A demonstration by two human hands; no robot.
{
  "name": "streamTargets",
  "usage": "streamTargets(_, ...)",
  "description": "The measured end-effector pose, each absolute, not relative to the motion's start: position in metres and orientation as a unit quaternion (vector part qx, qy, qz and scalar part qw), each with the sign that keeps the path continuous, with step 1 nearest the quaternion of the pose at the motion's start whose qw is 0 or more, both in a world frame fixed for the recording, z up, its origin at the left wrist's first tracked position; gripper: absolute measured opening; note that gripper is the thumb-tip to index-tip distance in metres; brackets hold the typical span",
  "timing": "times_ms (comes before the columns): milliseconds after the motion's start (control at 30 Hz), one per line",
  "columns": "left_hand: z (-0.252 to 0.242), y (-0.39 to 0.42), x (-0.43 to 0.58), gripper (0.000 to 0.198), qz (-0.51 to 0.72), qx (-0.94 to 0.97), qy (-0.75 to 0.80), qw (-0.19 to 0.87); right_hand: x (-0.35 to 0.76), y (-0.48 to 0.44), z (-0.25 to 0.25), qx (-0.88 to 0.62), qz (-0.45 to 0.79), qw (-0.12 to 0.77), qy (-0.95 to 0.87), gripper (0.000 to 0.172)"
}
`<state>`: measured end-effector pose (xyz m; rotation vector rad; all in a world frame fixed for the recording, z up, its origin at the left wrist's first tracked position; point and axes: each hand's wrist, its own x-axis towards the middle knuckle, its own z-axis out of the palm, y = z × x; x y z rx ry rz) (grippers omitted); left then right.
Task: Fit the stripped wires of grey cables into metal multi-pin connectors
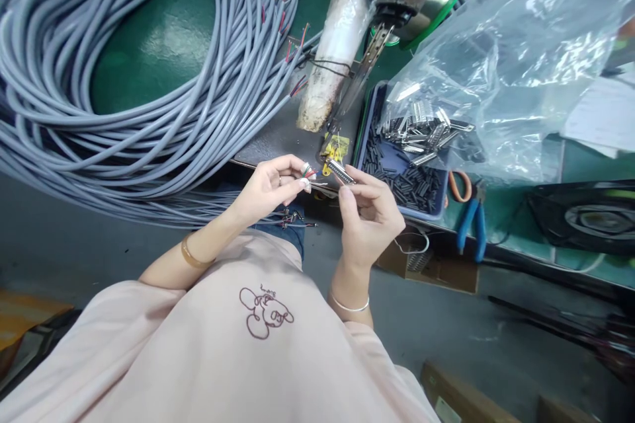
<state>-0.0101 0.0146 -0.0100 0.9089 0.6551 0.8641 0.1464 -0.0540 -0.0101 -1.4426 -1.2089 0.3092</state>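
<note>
My left hand [272,186] pinches the stripped end of a cable, and its thin coloured wires [309,174] stick out past the fingertips. Between thumb and fingers of my right hand [370,211] is a metal multi-pin connector [340,172], tilted towards the wires. The wire ends and the connector are close together; whether they touch I cannot tell. Just beyond them stands a small yellow fixture [335,153], with a soldering iron [364,66] angled down over it. A wrapped whitish tube [331,53] is tied alongside the iron.
Grey cables [149,115] with bared ends cover the left of the green bench. A blue bin [431,213] holds black sleeves and metal connectors, with a clear plastic bag [516,73] over it. Blue-handled pliers [473,225], a fan [590,217] and a cardboard box [446,274] are at right.
</note>
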Motion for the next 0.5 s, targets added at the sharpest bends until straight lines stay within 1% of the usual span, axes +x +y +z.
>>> streamTargets(67,-0.008,0.015,-0.009,0.029,0.394,0.416,0.301,0.763,0.147,-0.054,-0.009,-0.617,0.143,0.56,-0.534,0.004)
streamTargets(233,-0.006,0.014,-0.007,0.031,0.382,0.416,0.302,0.768,0.143,-0.054,-0.008,-0.613,0.171,0.538,-0.553,0.003)
streamTargets(333,-0.007,0.013,-0.005,0.031,0.381,0.407,0.316,0.767,0.134,-0.058,-0.011,-0.606,0.119,0.536,-0.576,0.002)
streamTargets(433,-0.009,0.012,-0.003,0.03,0.409,0.391,0.327,0.757,0.127,-0.061,-0.015,-0.584,0.042,0.527,-0.616,0.007)
streamTargets(500,-0.009,0.013,-0.002,0.031,0.424,0.386,0.329,0.75,0.126,-0.063,-0.019,-0.585,0.013,0.53,-0.614,0.009)
